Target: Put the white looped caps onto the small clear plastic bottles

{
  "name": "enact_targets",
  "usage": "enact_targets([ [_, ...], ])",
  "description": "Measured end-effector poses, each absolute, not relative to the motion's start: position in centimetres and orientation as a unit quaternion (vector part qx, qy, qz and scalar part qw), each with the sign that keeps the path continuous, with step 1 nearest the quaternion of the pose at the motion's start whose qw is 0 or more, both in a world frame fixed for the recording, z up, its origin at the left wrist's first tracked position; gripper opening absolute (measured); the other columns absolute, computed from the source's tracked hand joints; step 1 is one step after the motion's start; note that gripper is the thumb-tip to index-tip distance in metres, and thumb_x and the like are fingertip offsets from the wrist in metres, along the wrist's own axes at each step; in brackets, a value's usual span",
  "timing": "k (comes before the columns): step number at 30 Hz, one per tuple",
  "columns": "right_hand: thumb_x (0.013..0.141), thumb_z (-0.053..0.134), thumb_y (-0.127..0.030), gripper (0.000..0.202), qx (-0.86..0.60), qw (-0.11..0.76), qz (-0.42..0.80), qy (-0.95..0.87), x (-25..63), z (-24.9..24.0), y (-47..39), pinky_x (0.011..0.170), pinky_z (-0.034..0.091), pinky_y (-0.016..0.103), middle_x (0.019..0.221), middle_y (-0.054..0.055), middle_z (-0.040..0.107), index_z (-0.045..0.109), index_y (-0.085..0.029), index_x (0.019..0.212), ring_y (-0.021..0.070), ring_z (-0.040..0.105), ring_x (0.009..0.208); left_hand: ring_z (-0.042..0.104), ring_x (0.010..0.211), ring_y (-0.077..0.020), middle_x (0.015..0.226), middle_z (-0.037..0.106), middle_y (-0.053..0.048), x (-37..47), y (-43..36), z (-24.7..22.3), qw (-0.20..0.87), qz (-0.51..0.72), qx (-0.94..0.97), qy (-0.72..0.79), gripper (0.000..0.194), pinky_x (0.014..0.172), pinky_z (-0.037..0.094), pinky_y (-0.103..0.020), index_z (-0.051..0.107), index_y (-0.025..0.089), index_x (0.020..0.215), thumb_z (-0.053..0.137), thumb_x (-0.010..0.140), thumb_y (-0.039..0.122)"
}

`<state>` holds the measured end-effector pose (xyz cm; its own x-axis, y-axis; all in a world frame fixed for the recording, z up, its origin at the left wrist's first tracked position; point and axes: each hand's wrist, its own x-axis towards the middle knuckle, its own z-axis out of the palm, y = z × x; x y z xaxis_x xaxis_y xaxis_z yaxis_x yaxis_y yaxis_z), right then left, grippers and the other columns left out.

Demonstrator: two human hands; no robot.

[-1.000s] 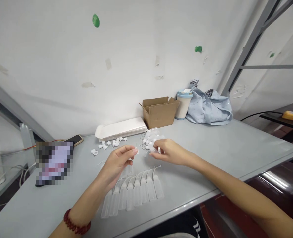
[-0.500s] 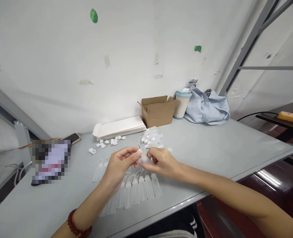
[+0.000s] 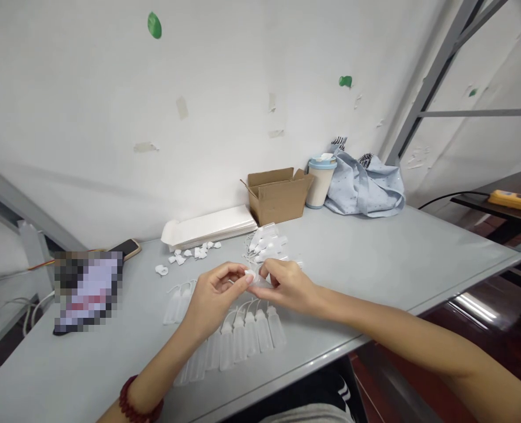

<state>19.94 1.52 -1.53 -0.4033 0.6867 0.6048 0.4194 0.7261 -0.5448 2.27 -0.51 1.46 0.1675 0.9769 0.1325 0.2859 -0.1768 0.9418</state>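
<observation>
My left hand (image 3: pixel 223 296) pinches a small white plastic piece (image 3: pixel 250 274) between thumb and fingertips. Against it, my right hand (image 3: pixel 289 285) grips a translucent plastic tube (image 3: pixel 260 282), mostly hidden by the fingers. Whether the two are joined, I cannot tell. Below my hands lies a row of translucent tubes (image 3: pixel 240 339) with white necks and thin looped strings; my left forearm covers part of it. Another few tubes (image 3: pixel 172 305) are left of my wrist. Just beyond my hands sits a pile of similar clear tubes (image 3: pixel 267 242) with white ends.
Small white plastic pieces (image 3: pixel 201 252) are scattered before a stack of white flat packaging (image 3: pixel 211 228). An open cardboard box (image 3: pixel 282 201), a lidded cup (image 3: pixel 321 185) and a blue cloth bag (image 3: pixel 366 188) stand along the wall. A phone (image 3: pixel 130 248) and a blurred-out item (image 3: pixel 88 291) lie left.
The view has shifted slightly. My hands stay together at nearly the same spot, and the tube between them now shows lower and flatter.
</observation>
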Motion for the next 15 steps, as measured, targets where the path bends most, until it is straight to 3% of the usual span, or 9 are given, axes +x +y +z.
enact_targets([
  [8,0.079,0.060,-0.041,0.029,-0.354,0.410,0.185,-0.820,20.10,-1.02,1.45,0.045,0.024,0.018,0.053,-0.007,0.041,0.045,-0.017,0.070,0.0051,0.029,0.044,0.059,0.073,-0.0169,0.080,0.066,-0.001,1.50,-0.40,2.07,0.364,0.382,0.706,0.472,0.013,0.064,0.047,-0.024,0.068,0.023,0.083,0.061,0.078,0.033],
  [15,0.083,0.055,-0.039,0.025,-0.350,0.384,0.090,-0.850,20.19,-1.67,1.68,0.047,0.025,0.020,0.062,-0.002,0.052,0.046,-0.018,0.074,0.0070,0.038,0.048,0.058,0.064,-0.0156,0.077,0.067,-0.002,1.79,-0.42,2.09,0.375,0.379,0.686,0.496,0.020,0.058,0.046,-0.024,0.067,0.021,0.076,0.063,0.076,0.041],
])
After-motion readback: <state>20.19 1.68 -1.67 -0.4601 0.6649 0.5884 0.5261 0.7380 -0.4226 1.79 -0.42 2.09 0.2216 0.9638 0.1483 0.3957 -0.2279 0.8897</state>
